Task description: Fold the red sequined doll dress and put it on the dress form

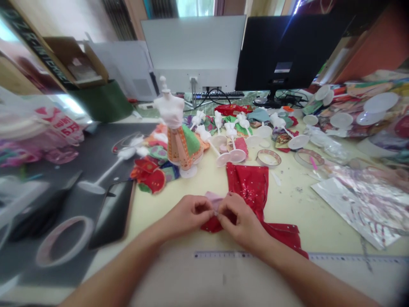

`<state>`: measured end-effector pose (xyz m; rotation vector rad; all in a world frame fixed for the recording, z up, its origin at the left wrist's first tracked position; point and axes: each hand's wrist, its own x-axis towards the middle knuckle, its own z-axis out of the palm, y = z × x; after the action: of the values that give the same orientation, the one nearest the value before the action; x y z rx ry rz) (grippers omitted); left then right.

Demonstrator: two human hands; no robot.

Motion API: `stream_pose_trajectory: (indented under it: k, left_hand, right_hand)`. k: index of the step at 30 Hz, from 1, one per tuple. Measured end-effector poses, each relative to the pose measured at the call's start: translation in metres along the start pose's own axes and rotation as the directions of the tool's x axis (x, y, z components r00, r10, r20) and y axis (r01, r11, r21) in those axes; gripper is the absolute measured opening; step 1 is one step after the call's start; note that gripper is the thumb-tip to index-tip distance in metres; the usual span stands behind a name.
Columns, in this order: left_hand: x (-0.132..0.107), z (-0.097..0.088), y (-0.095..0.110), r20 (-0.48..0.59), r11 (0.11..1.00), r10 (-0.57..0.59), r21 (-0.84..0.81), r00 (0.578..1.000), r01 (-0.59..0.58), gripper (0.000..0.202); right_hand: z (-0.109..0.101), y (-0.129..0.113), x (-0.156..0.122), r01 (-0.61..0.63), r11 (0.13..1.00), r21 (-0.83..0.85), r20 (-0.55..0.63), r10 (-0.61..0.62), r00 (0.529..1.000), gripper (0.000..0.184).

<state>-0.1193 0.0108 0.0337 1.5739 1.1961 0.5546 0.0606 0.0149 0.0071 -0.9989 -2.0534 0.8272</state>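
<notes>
Fingertips of my left hand (194, 212) and my right hand (238, 215) meet at the middle of the table, both closed in a pinch. Between and under them lies red cloth (212, 226) with a pale pink patch (213, 197) showing behind the fingers. The exact pinched edge is mostly hidden by the fingertips. Just beyond my right hand spreads a white-dotted red fabric piece (249, 183), and a further red strip (286, 234) passes beside my right wrist. A ruler (223, 254) lies flat in front, partly under my right forearm.
A small dress form (172, 111) in an orange and green skirt stands beyond my left hand. Several white mini mannequins (231, 132) lie behind. Tape rolls (268, 157), a phone (113, 213), a silver bag (358, 204) and monitors (194, 47) surround the work.
</notes>
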Motion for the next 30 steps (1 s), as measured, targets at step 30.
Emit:
stream_pose_trajectory:
  k: [30]
  left_hand:
    - [-0.002, -0.001, 0.009, -0.224, 0.906, 0.253, 0.396, 0.941, -0.149, 0.014]
  right_hand:
    - [0.004, 0.012, 0.000, -0.007, 0.998, 0.063, -0.030, 0.009, 0.999, 0.017]
